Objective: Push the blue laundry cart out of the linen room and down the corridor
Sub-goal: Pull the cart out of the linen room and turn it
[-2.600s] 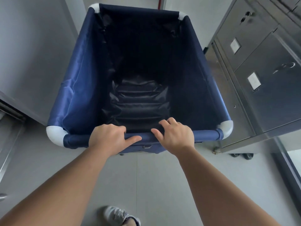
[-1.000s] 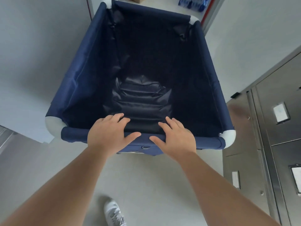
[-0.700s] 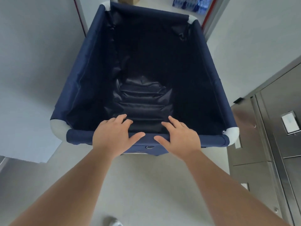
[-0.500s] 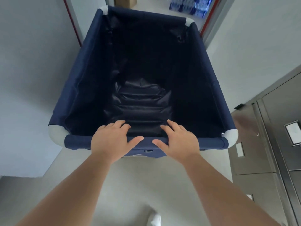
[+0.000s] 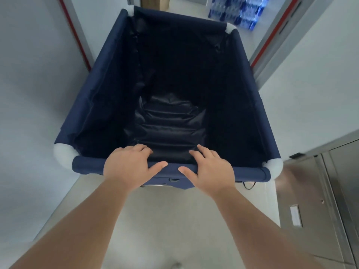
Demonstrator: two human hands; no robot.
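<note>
Head view, one item per line.

Cart [image 5: 101, 90]: blue fabric laundry cart, sitting centre frame on a pale floor [image 5: 165, 220], directly in front of the person. Four fabric-sleeved rails w/ white corner caps [image 5: 62, 154]. Inside is showing only a dark, creased liner [image 5: 171, 125] at the bottom. Far end is pointing into a doorway [image 5: 260, 55] w/ red-edged frame on both sides; near end is lying between white walls.

Near rail [image 5: 89, 166]: running left to right across the frame, both hands resting on it.

Left hand [image 5: 130, 167]: palm pressing down on the near rail, left of centre. Fingers [image 5: 139, 148] are curling over the rail top into the cart; thumb is stretching along the rail's near side toward the other hand. Loose hold on the rail, not a clenched fist.

Right hand [image 5: 211, 169]: mirroring it, right of centre on the same rail. Fingers [image 5: 202, 152] are draping over the top edge, thumb pointing left along the rail. Same loose hold. Thumbs are lying near each other, not touching.

Forearms: both bare, reaching in from the bottom corners.

Cabinet [image 5: 310, 200]: steel, standing at right just beside the cart's near-right corner; pale label on its front.

Bottle packs [image 5: 239, 12]: blue-wrapped, stacked beyond the doorway, top right.

Box [image 5: 153, 1]: brown, approx. cardboard, past the cart's far-left corner; mostly cut off by the frame.

Strap [image 5: 248, 186]: thin dark loop hanging under the near-right corner.
</note>
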